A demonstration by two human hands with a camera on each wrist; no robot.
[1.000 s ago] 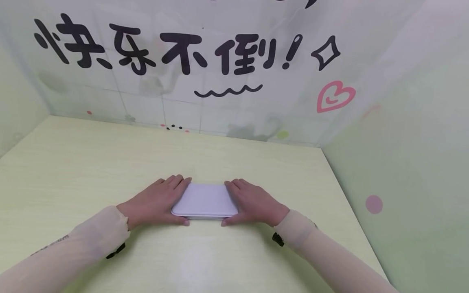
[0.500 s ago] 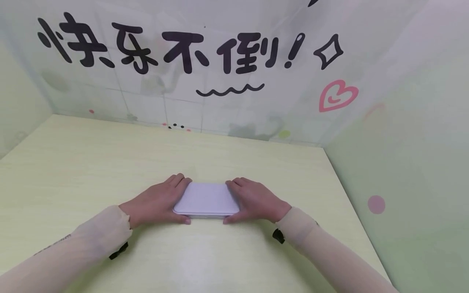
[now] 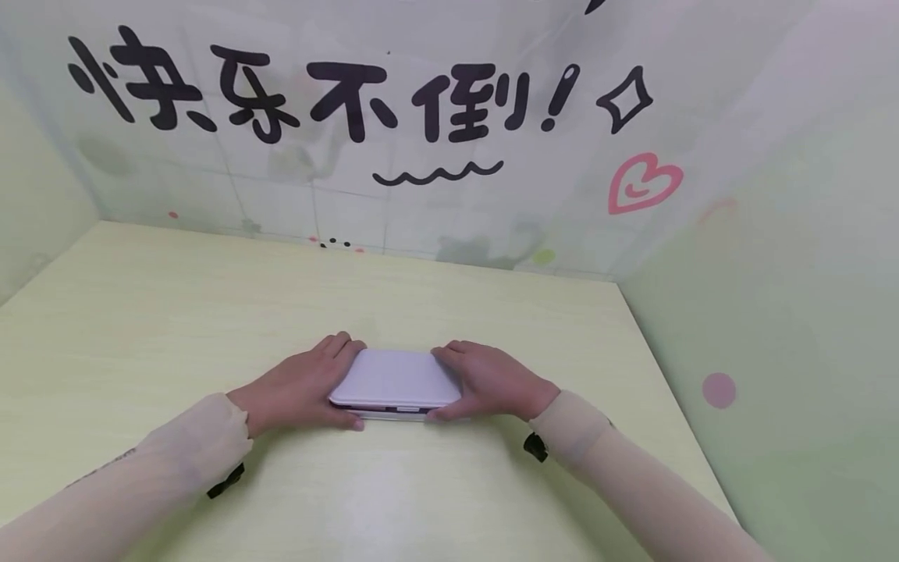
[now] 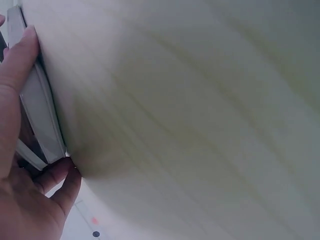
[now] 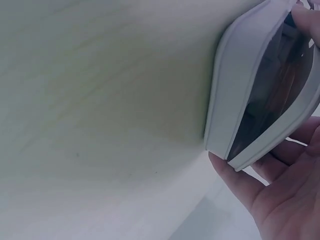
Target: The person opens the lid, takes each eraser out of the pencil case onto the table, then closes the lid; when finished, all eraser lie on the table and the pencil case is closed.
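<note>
White case: here it is, flat on the pale tabletop [image 3: 211, 304], between the two hands, the white case [image 3: 396, 382] gaping along its near edge.
Lid: the lid [image 3: 393, 371] tilts up, its gap narrowing toward the far side.
Inside: a dark interior [image 5: 270, 90] with brownish patches; the contents are too dim to name.
Left hand: the left hand [image 3: 298, 390] grips the left end, thumb at the near edge, fingers at the far corner.
Right hand: the right hand [image 3: 495, 384] mirrors it, gripping the right end.
Behind: a wall [image 3: 449, 215] with black lettering [image 3: 351, 101].
</note>
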